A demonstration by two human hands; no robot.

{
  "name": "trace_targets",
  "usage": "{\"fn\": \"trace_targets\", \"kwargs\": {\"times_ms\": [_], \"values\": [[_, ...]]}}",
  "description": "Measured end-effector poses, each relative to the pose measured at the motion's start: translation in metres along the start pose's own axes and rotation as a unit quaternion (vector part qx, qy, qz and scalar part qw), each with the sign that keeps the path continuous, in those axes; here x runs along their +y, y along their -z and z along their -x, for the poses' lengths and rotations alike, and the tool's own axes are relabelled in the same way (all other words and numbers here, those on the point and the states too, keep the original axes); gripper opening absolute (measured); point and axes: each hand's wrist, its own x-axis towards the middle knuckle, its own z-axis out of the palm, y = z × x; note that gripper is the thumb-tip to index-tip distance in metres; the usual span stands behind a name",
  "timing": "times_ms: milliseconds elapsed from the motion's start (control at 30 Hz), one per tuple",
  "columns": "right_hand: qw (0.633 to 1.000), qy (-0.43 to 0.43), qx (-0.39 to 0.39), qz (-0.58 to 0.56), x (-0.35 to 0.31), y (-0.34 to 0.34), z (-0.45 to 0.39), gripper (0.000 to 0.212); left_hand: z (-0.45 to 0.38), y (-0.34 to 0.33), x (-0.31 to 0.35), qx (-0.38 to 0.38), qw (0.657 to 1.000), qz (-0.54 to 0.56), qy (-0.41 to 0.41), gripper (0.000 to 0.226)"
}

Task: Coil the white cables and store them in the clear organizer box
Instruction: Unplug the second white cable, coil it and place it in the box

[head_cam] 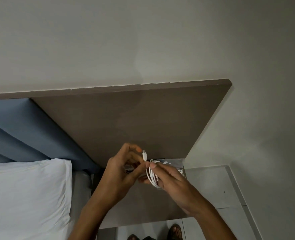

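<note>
A white cable (pixel 152 177) is wound into a small coil between both hands, above a brown bedside table. My right hand (pixel 169 177) grips the coil, thumb pressed on its top. My left hand (pixel 124 168) pinches the free end just below the white plug (pixel 144 155), which points up. The clear organizer box (pixel 173 162) stands at the back of the table against the headboard, mostly hidden behind my right hand; something white shows inside it.
A brown bedside table (pixel 143 205) lies under my hands, with a tall brown headboard panel (pixel 134 118) behind it. A white pillow (pixel 25 196) and blue padded headboard (pixel 22 129) are at left. Tiled floor (pixel 211 187) and my sandalled feet (pixel 174 232) are below right.
</note>
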Motion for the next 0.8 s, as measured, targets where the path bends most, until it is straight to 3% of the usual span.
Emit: {"fn": "trace_targets", "kwargs": {"times_ms": [167, 333, 667, 800], "values": [[0.997, 0.017, 0.072, -0.038, 0.020, -0.004, -0.006, 0.028, 0.007, -0.015, 0.013, 0.050, 0.996, -0.069, -0.002, 0.022], [0.987, 0.018, 0.121, -0.108, 0.027, -0.009, -0.010, 0.049, 0.005, -0.022, 0.018, 0.037, 0.994, -0.097, 0.037, 0.021], [0.986, -0.008, 0.140, -0.090, 0.030, -0.011, -0.010, 0.055, -0.007, -0.017, 0.012, -0.110, 0.988, -0.013, 0.104, 0.032], [0.983, -0.023, 0.147, -0.106, 0.031, -0.014, -0.012, 0.040, -0.006, -0.021, 0.018, -0.109, 0.986, -0.023, 0.125, 0.030]]}}
